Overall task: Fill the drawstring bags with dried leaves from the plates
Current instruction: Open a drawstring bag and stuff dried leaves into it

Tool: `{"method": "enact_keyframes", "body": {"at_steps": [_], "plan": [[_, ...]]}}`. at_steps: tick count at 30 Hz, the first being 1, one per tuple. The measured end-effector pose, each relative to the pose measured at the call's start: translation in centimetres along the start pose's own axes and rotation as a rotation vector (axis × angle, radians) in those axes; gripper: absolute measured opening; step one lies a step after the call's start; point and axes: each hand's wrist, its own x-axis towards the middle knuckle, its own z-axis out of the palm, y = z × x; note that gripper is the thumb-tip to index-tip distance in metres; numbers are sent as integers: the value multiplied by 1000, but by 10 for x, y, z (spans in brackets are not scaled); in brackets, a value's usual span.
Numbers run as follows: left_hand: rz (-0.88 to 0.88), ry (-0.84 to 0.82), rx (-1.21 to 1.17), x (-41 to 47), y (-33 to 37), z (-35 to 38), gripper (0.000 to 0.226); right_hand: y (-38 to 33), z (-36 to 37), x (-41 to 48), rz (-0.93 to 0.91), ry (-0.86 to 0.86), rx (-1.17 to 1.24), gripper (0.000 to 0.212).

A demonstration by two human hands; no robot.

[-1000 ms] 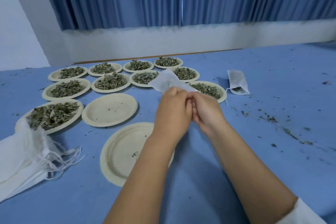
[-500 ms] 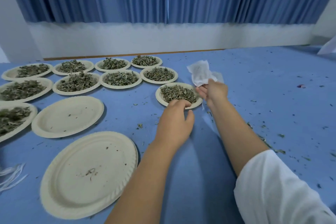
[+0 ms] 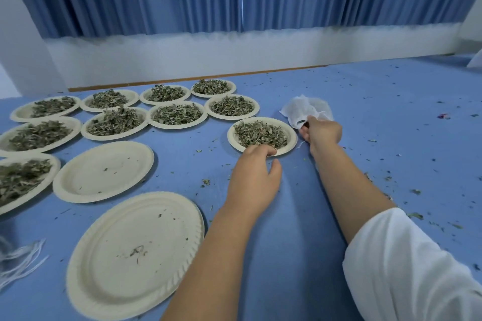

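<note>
A small white drawstring bag [image 3: 303,109] is pinched at its mouth by my right hand [image 3: 322,131], just right of a paper plate [image 3: 292,138] heaped with dried leaves [image 3: 260,133]. A second white bag lies partly hidden behind the held one. My left hand [image 3: 254,177] reaches to that plate's near rim. Its fingers curl over the rim with the tips at the leaves, and the thumb stays off the plate. Several more plates of leaves [image 3: 177,113] stand to the left and behind.
Two empty paper plates [image 3: 104,171] [image 3: 135,253] lie on the blue cloth at the near left. White bag strings [image 3: 20,258] show at the left edge. Leaf crumbs are scattered over the cloth on the right. A white wall and blue curtain rise behind the table.
My hands have parted from holding the bag together. The right hand carried the bag to the right of the plate and the left hand went to the plate's near rim.
</note>
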Motion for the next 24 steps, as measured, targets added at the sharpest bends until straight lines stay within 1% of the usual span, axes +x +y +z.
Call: {"method": "enact_keyframes", "body": {"at_steps": [1, 3, 7, 9, 13, 15, 17, 19, 24], "plan": [[-2, 3, 0, 0, 0, 0, 26, 2, 1, -1, -27, 5, -74, 28], [-6, 6, -4, -1, 0, -1, 27, 5, 2, -3, -95, 25, -198, 25], [-11, 7, -16, -3, 4, -5, 26, 5, -4, -16, -171, 75, -265, 22], [-17, 31, -34, -5, 7, -10, 25, 5, -2, -28, -235, 45, -318, 30], [-26, 92, -22, -11, 7, -30, 25, 7, 12, -82, -432, -153, -437, 40], [-31, 62, 47, -14, 0, -44, 26, 14, 20, -114, -531, -282, -497, 38], [-36, 21, 146, -20, -11, -62, 21, 26, 29, -141, -608, -419, -566, 33], [-49, 11, 246, -28, -24, -84, 14, 37, 37, -163, -627, -551, -651, 30], [-81, 3, 354, -53, -58, -146, 13, 49, 47, -199, -617, -886, -905, 30]]}}
